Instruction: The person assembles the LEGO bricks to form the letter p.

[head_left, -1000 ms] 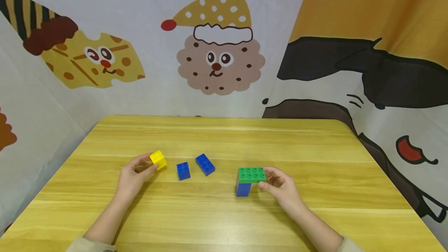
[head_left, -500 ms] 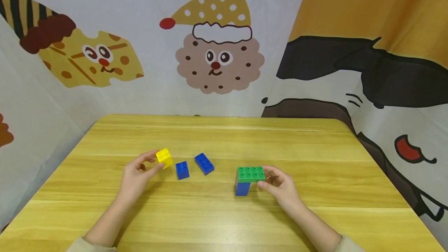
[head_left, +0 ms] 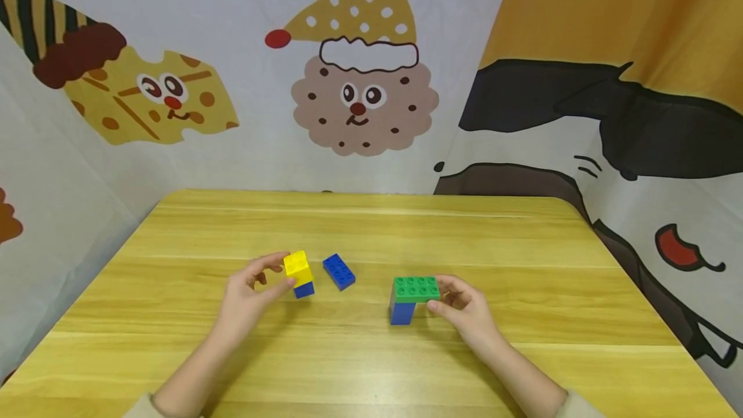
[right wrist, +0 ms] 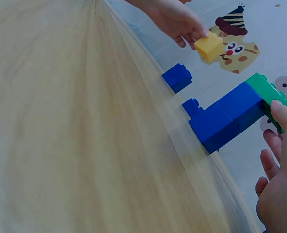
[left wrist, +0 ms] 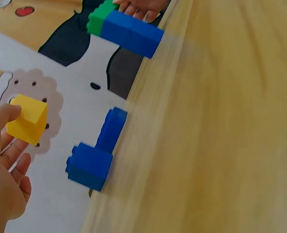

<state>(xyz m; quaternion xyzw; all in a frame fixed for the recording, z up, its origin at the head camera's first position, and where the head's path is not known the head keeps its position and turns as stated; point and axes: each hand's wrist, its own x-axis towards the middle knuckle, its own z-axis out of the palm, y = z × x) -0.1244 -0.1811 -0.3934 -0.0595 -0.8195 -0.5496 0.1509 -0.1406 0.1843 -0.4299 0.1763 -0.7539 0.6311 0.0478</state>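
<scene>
My left hand (head_left: 248,298) pinches a yellow building brick (head_left: 298,268) between thumb and fingers. That brick hovers just above a small square blue brick (head_left: 304,290); a gap between the two shows in the left wrist view, where the yellow brick (left wrist: 28,119) is apart from the square blue brick (left wrist: 89,167). My right hand (head_left: 469,311) grips the overhanging right end of a green brick (head_left: 416,289). Under the green brick's other end stand two stacked blue bricks (head_left: 402,314), upright on the table; their joint is visible in the right wrist view.
A longer blue brick (head_left: 339,271) lies studs up, just right of the square one. The wooden table (head_left: 371,366) ends at the back against a cloth (head_left: 261,166) printed with cartoon figures.
My left hand has carried the yellow brick rightward, from left of the square blue brick to over it. My right hand and the green-and-blue stack have stayed in place.
</scene>
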